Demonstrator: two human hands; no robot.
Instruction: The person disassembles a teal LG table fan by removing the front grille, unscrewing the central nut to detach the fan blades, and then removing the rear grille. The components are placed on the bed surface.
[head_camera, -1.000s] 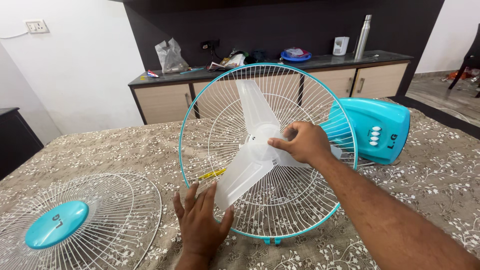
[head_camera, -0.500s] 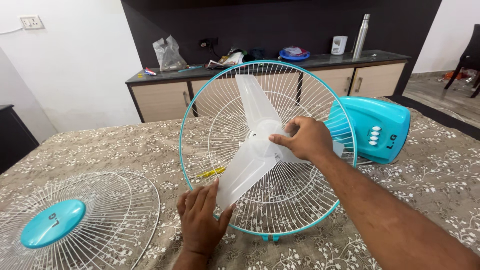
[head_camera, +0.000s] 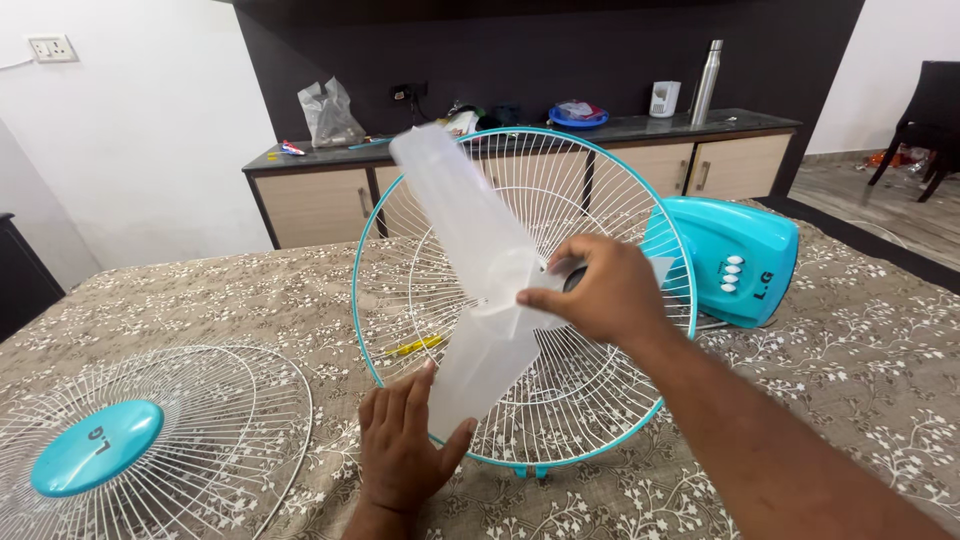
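Head view: right hand (head_camera: 600, 290) fingers clamped on translucent fan blade (head_camera: 480, 290) hub. Left hand (head_camera: 405, 450) at six o'clock, fingers spread, touching blade tip against rear fan guard (head_camera: 620, 210).

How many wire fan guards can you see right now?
2. One guard, teal-rimmed, stands tilted behind the clear fan blade, which the right hand grips at the hub. The other guard, with a teal centre cap, lies flat at the left. None seems hidden.

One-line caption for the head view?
Right hand grips translucent fan blade hub before rear fan guard; left hand touches lower blade.
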